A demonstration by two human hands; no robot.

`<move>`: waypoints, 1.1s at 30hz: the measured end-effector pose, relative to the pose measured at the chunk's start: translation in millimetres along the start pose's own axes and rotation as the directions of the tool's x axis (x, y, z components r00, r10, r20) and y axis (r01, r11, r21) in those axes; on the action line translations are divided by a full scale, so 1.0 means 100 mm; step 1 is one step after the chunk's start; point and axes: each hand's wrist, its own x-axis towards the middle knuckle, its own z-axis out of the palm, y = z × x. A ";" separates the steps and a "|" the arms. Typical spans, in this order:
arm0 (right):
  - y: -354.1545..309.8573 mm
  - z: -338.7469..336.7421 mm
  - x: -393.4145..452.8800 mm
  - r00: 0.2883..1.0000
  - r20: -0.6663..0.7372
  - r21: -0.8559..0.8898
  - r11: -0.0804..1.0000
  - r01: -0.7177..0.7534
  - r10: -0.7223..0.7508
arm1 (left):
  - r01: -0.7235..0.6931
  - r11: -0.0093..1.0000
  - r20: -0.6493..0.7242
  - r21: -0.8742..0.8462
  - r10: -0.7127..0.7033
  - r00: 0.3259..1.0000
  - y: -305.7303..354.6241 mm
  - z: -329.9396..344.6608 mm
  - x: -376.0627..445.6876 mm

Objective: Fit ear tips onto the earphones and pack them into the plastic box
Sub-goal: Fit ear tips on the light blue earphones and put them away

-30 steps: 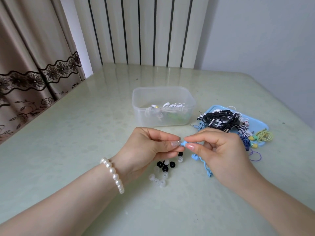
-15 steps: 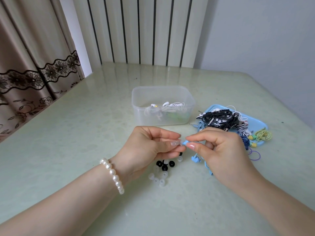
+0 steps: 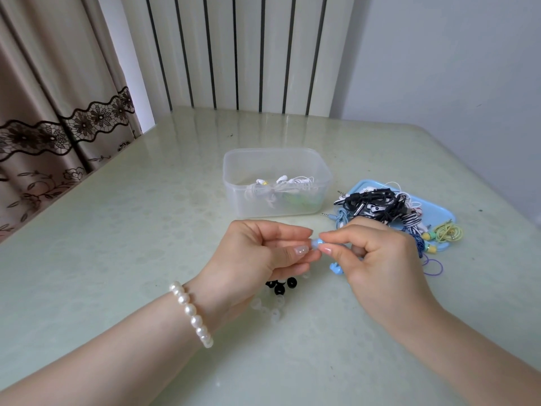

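Over the middle of the table, my right hand (image 3: 377,259) pinches a light blue earbud (image 3: 315,244) between thumb and forefinger. My left hand (image 3: 257,256) pinches at the same earbud from the left; the ear tip between its fingertips is mostly hidden. The second blue earbud (image 3: 335,268) dangles below my right hand. Loose black ear tips (image 3: 281,287) and clear ear tips (image 3: 266,312) lie on the table under my hands. The clear plastic box (image 3: 322,171) stands behind them, holding white earphones (image 3: 281,183) and a green pair.
A light blue tray (image 3: 439,210) at the right carries a tangled heap of black, striped, blue and yellow-green earphones (image 3: 377,206). A thin purple cable loop (image 3: 433,266) lies beside it. A curtain hangs past the table's left edge; a ribbed panel stands behind.
Both hands stay joined at the blue earbud and have risen slightly. The dangling second earbud has lifted with them, closer under my right hand.
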 end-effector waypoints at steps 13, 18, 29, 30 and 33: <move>-0.15 -0.15 0.14 0.760 0.431 0.665 0.398 -0.632 0.487 | -0.039 0.995 -0.032 0.097 0.042 0.999 0.02 -0.06 0.08; -0.18 -0.21 0.18 0.722 0.569 0.737 0.146 -0.660 0.394 | -0.032 0.990 0.247 0.138 -0.003 0.969 0.01 -0.07 0.05; -0.07 -0.19 0.16 0.725 0.600 0.700 0.218 -0.680 0.337 | 0.041 0.998 0.201 -0.042 -0.032 0.979 0.03 -0.07 0.05; -0.09 -0.17 0.15 0.743 0.564 0.684 0.300 -0.664 0.360 | 0.026 0.999 0.197 -0.021 -0.022 0.980 0.03 -0.06 0.04; -0.13 -0.10 0.11 0.793 0.465 0.669 0.430 -0.606 0.394 | -0.045 0.995 0.128 0.085 0.034 0.991 0.02 -0.04 0.03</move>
